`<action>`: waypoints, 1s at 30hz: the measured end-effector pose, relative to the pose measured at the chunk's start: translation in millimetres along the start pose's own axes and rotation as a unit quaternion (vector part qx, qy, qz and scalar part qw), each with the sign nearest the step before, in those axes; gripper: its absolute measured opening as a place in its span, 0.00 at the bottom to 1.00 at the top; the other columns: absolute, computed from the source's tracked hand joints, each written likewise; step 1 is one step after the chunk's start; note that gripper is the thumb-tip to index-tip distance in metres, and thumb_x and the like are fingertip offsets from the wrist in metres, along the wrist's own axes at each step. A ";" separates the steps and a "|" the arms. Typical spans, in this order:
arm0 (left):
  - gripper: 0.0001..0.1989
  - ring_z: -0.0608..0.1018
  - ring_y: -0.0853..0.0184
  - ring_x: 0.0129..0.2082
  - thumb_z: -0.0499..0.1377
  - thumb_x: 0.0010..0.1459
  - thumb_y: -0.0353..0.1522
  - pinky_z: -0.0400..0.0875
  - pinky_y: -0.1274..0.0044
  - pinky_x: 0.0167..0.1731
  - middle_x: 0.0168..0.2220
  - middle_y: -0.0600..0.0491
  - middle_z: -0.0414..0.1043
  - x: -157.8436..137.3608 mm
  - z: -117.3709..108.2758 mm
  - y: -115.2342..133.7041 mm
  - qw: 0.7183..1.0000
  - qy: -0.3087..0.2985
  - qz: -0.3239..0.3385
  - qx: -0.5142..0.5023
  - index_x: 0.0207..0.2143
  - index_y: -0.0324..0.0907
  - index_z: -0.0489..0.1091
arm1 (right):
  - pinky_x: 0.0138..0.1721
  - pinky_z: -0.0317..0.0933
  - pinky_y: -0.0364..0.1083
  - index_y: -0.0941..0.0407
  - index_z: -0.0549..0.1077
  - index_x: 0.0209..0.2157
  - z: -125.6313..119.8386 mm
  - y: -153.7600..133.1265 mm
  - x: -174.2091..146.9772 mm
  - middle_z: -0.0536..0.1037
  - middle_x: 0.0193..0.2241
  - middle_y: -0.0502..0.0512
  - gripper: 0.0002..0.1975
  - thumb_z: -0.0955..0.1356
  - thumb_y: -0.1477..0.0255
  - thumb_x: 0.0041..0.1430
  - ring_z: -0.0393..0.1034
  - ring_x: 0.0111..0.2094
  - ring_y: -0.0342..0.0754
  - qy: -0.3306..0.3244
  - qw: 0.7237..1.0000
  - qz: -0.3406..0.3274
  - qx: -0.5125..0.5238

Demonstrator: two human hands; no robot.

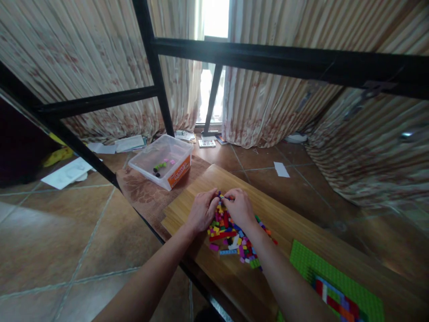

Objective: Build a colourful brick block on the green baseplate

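Colourful toy building bricks (228, 235) lie in a loose pile on the wooden bench top. At the far end of that pile, my left hand (203, 209) and my right hand (240, 206) face each other, fingers curled and thumbs inward. Small bricks show in the narrow gap between them. The fingertips are partly hidden, so what each hand pinches is not clear. To the right of my right forearm lies a green baseplate (303, 255), with red, blue, white and orange bricks built up on it.
A clear plastic box (157, 154) with an orange label holds a few green, pink and black bricks, beyond the left hand. It stands on a brown patterned cloth (137, 192). Black metal bars (268, 56) cross in front of the curtains. Papers (67, 173) lie on the tiled floor.
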State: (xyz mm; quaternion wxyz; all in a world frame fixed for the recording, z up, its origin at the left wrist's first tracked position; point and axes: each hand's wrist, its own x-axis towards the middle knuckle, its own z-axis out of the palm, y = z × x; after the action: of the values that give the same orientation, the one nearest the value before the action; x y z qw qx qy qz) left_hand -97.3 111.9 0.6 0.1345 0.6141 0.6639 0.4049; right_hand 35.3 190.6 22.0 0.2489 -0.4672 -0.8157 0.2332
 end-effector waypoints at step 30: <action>0.09 0.74 0.68 0.29 0.57 0.59 0.38 0.70 0.77 0.32 0.27 0.55 0.72 -128.7 2.6 191.3 0.923 -0.214 -0.016 -0.319 0.31 0.43 0.71 | 0.29 0.62 0.42 0.53 0.79 0.28 -116.5 -24.3 -250.9 0.76 0.23 0.48 0.07 0.73 0.65 0.47 0.66 0.24 0.41 0.215 0.832 0.205 0.469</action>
State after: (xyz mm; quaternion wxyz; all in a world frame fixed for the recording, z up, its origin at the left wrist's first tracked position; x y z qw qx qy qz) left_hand 66.6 -21.8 92.3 0.4687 0.6000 0.4650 0.4518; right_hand 202.6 -23.6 79.0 0.5535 -0.4889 -0.4197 0.5277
